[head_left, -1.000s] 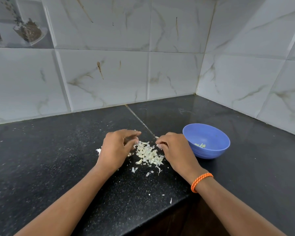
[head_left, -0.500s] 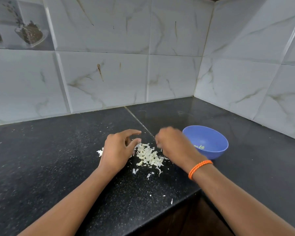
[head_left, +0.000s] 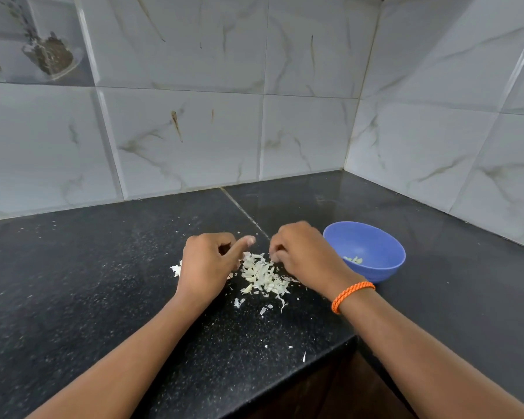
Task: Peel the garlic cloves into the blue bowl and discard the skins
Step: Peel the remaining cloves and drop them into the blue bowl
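A heap of pale garlic skins (head_left: 262, 275) lies on the black counter (head_left: 103, 282) between my hands. My left hand (head_left: 208, 264) stands cupped against the heap's left side, forefinger stretched toward the right, nothing seen in it. My right hand (head_left: 306, 258) reaches over the heap's far right edge with its fingers bent down onto the skins; whether they pinch any is hidden. Just right of it stands the blue bowl (head_left: 384, 267), with a few peeled cloves (head_left: 354, 260) at the bottom.
Loose skin scraps (head_left: 239, 302) lie toward the counter's front edge (head_left: 254, 385), and one (head_left: 175, 270) sits left of my left hand. Tiled walls (head_left: 309, 131) meet in a corner behind the bowl. An orange band (head_left: 352, 295) circles my right wrist.
My right hand has moved from the heap's right side up and over its far edge, fingers bent onto the skins. My left hand has stayed beside the heap, its forefinger stretching further out.
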{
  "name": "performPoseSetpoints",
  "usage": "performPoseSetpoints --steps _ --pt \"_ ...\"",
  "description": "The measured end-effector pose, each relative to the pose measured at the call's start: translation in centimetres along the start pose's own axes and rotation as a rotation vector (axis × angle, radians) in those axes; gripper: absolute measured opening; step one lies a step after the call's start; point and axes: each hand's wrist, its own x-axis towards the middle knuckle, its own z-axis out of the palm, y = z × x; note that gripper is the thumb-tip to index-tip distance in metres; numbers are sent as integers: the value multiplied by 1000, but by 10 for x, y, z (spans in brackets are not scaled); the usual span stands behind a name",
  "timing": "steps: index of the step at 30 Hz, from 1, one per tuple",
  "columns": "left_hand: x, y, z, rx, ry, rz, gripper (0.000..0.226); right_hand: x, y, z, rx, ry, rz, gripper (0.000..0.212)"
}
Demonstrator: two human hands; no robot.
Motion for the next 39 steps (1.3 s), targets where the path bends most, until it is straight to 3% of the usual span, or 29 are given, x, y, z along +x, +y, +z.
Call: performPoseSetpoints --steps 1,3,6,8,16,20,23,32,39 --pt "0 -2 3 -8 17 7 40 0 2 -2 83 70 -5 22" --pt "0 0 4 -83 -7 46 22 -5 1 0 254 181 -15 13" --pt "-2 4 4 -127 -122 60 36 -15 2 12 435 191 15 6" --pt "-3 3 5 -119 -184 56 27 -18 8 17 519 201 42 7" --pt "-7 6 11 -1 -190 75 21 -32 9 33 579 336 66 21" --pt "-8 7 12 10 -178 84 14 -30 7 32 644 321 47 53" --pt "-8 8 12 8 -146 70 6 -28 6 34 638 351 75 63" --pt "-10 8 15 40 -116 62 10 -27 9 51 670 463 98 32" --pt "-11 10 15 7 -146 88 12 -27 9 48 757 365 71 17"
